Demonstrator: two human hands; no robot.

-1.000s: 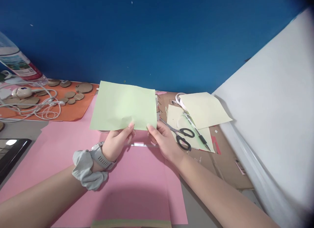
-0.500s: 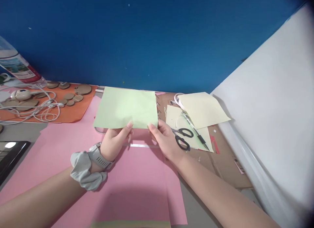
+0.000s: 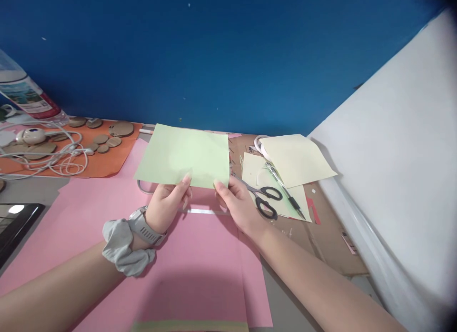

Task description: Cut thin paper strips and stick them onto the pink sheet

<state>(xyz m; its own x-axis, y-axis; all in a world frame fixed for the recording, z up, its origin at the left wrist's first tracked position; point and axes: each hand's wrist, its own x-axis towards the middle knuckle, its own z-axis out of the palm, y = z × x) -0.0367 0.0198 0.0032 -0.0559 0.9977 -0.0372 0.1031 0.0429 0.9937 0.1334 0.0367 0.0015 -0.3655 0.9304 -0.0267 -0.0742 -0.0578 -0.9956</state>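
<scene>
A light green sheet of paper (image 3: pixel 185 153) is held up over the table by its near edge. My left hand (image 3: pixel 170 198), with a grey watch and scrunchie at the wrist, pinches that edge near the middle, thumb on top. At the near right corner my right hand (image 3: pixel 235 201) grips the same sheet, thumb on top and fingers underneath. Below the hands lie large pink sheets (image 3: pixel 200 260) with a thin whitish strip (image 3: pixel 203 211) across them. Black-handled scissors (image 3: pixel 266 201) rest just right of my right hand, their blades partly exposed.
A pen (image 3: pixel 285 191) lies on pale paper on brown cardboard (image 3: pixel 332 236) at the right, beside a cream sheet (image 3: pixel 300 158). At the left are cardboard discs (image 3: pixel 121 128) on orange paper, tangled white earphones (image 3: pixel 67 163), a bottle (image 3: pixel 30 96) and a black glossy device (image 3: pixel 19 227).
The green sheet has tilted slightly, its left near corner moving up and left. More of the scissors' blades shows. Both hands keep their hold.
</scene>
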